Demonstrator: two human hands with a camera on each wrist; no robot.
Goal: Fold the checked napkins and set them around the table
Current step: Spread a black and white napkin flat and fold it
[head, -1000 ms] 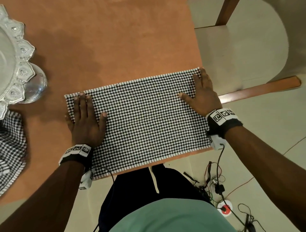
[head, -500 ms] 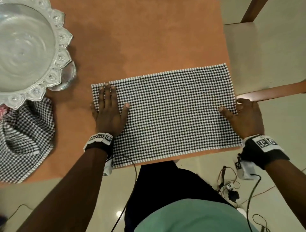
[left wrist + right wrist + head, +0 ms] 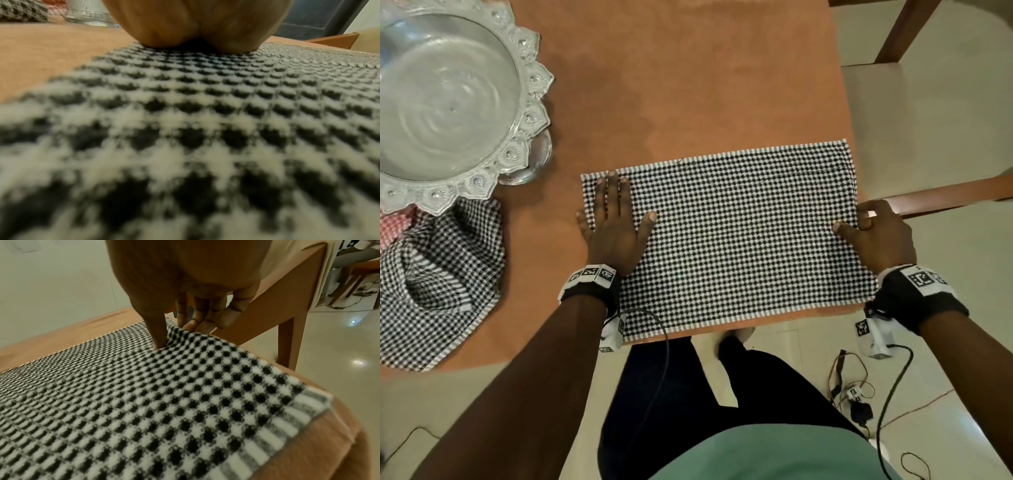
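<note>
A black-and-white checked napkin (image 3: 739, 240) lies flat as a long rectangle at the near right corner of the orange table (image 3: 688, 85). My left hand (image 3: 616, 222) presses flat on its left end, fingers straight. My right hand (image 3: 866, 226) is at the middle of its right edge, thumb on top and fingers curled under the lifted edge. The right wrist view shows that pinch (image 3: 176, 335) on the napkin (image 3: 164, 402). In the left wrist view my palm (image 3: 195, 24) rests on the napkin (image 3: 185, 113).
A large cut-glass bowl (image 3: 448, 102) stands at the back left. Beneath its near rim lie a crumpled checked napkin (image 3: 438, 284) and a red checked cloth (image 3: 393, 226). A cushioned wooden chair (image 3: 928, 120) adjoins the table's right side. Cables (image 3: 852, 387) lie on the floor.
My right hand slid from the napkin's far right corner toward me along the right edge and went from flat to pinching that edge. My left hand stayed flat on the left end.
</note>
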